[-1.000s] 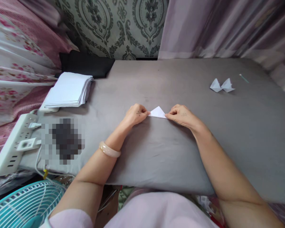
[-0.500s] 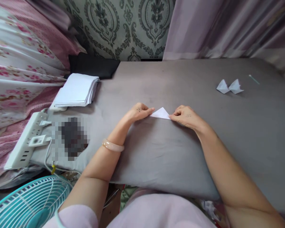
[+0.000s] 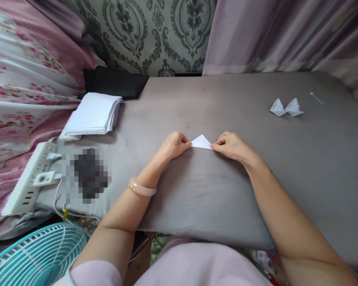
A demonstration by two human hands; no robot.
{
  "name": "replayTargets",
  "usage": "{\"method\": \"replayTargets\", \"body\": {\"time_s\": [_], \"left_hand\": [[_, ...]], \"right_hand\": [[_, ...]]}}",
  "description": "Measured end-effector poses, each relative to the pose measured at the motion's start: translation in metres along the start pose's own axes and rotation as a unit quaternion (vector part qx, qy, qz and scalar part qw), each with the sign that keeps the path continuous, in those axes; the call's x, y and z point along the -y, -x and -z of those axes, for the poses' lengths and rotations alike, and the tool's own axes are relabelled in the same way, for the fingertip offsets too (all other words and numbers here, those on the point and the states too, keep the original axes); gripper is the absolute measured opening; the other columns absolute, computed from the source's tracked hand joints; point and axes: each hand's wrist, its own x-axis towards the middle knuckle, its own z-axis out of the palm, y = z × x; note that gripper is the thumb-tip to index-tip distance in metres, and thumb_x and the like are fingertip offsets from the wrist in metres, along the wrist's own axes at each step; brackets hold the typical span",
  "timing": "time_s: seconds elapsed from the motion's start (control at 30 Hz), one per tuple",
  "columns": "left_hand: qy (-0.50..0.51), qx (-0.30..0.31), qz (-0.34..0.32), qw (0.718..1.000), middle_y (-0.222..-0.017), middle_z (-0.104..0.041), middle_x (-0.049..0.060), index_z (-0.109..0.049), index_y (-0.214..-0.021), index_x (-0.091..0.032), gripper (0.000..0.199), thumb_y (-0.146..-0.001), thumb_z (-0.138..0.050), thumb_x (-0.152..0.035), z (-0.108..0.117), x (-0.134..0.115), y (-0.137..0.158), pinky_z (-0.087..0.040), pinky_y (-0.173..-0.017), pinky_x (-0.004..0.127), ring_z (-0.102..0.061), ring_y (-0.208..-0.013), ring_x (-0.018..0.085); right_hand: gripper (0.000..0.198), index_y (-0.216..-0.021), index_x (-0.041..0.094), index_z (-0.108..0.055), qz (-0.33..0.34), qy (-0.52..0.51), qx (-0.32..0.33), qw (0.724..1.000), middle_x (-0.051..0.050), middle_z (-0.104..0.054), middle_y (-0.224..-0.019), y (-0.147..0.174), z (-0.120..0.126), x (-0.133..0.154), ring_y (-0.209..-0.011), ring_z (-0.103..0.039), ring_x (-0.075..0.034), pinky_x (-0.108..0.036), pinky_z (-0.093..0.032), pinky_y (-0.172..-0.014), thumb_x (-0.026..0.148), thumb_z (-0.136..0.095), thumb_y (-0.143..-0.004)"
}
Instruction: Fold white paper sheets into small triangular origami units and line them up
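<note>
Each bare hand had a pinching grip on one end of a folded paper triangle [image 3: 201, 143]: the left hand [image 3: 174, 144] on its left corner, the right hand [image 3: 232, 146] on its right. Neither hand was nearer; the white paper lay directly between them, its long side running left to right, roughly along the near edge of the grey cloth-covered tabletop [image 3: 203, 194], its peak toward the far edge. It sat between those two edges. Farther out, a two-peaked paper shape [image 3: 281, 111] stood toward the far right corner, near a thin stick [image 3: 317, 98]. A paper stack [image 3: 94, 113] lay by the left edge.
</note>
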Motion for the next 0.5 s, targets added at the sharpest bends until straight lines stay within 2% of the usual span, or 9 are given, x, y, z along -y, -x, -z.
{"method": "replayTargets", "body": {"time_s": [0.13, 0.23, 0.3, 0.37, 0.43, 0.5], "left_hand": [[-0.031, -0.012, -0.024, 0.999, -0.072, -0.065, 0.005, -0.070, -0.081, -0.017, 0.021, -0.081, -0.058, -0.034, -0.005, 0.002, 0.002, -0.039, -0.060, 0.028, -0.054, -0.064, 0.016], [-0.070, -0.043, -0.070, 0.994, -0.082, -0.064, 0.009, -0.067, -0.084, -0.015, 0.020, -0.084, -0.055, -0.030, -0.010, 0.005, 0.003, -0.044, -0.070, 0.031, -0.056, -0.076, 0.019], [-0.102, -0.083, -0.113, 0.985, -0.095, -0.062, 0.012, -0.065, -0.097, -0.013, 0.020, -0.087, -0.052, -0.026, -0.015, 0.006, 0.005, -0.045, -0.080, 0.035, -0.055, -0.088, 0.023], [-0.131, -0.110, -0.170, 0.970, -0.109, -0.059, 0.013, -0.060, -0.114, -0.015, 0.030, -0.088, -0.046, -0.017, -0.020, 0.005, 0.007, -0.044, -0.087, 0.039, -0.051, -0.098, 0.024], [-0.150, -0.103, -0.243, 0.953, -0.118, -0.055, 0.012, -0.054, -0.126, -0.020, 0.044, -0.087, -0.038, -0.007, -0.023, 0.005, 0.008, -0.042, -0.091, 0.039, -0.048, -0.102, 0.023], [-0.159, -0.072, -0.308, 0.935, -0.118, -0.054, 0.010, -0.053, -0.129, -0.022, 0.054, -0.085, -0.032, 0.000, -0.025, 0.005, 0.008, -0.042, -0.093, 0.036, -0.047, -0.100, 0.021]], "right_hand": [[0.025, -0.054, 0.018, -0.064, -0.003, 0.017, -0.008, 1.000, -0.005, -0.065, -0.080, -0.002, -0.002, -0.002, -0.067, -0.057, -0.015, -0.025, -0.041, -0.057, 0.038, -0.064, -0.069], [0.027, -0.054, 0.019, -0.063, 0.001, 0.023, -0.011, 1.000, -0.005, -0.065, -0.089, -0.003, -0.003, -0.004, -0.068, -0.057, -0.014, -0.026, -0.042, -0.060, 0.040, -0.063, -0.069], [0.028, -0.052, 0.019, -0.062, 0.004, 0.023, -0.010, 1.000, -0.005, -0.064, -0.088, -0.004, -0.004, -0.006, -0.068, -0.057, -0.014, -0.027, -0.043, -0.061, 0.041, -0.063, -0.069], [0.028, -0.052, 0.018, -0.061, 0.003, 0.020, -0.008, 1.000, -0.005, -0.064, -0.088, -0.004, -0.005, -0.008, -0.067, -0.057, -0.014, -0.027, -0.042, -0.060, 0.040, -0.063, -0.069], [0.027, -0.052, 0.018, -0.061, -0.001, 0.013, -0.003, 1.000, -0.005, -0.063, -0.089, -0.005, -0.005, -0.009, -0.068, -0.057, -0.014, -0.027, -0.042, -0.059, 0.039, -0.062, -0.069], [0.026, -0.053, 0.019, -0.061, -0.006, 0.005, 0.004, 1.000, -0.005, -0.063, -0.091, -0.005, -0.006, -0.009, -0.069, -0.057, -0.015, -0.027, -0.042, -0.059, 0.039, -0.062, -0.069]]}}
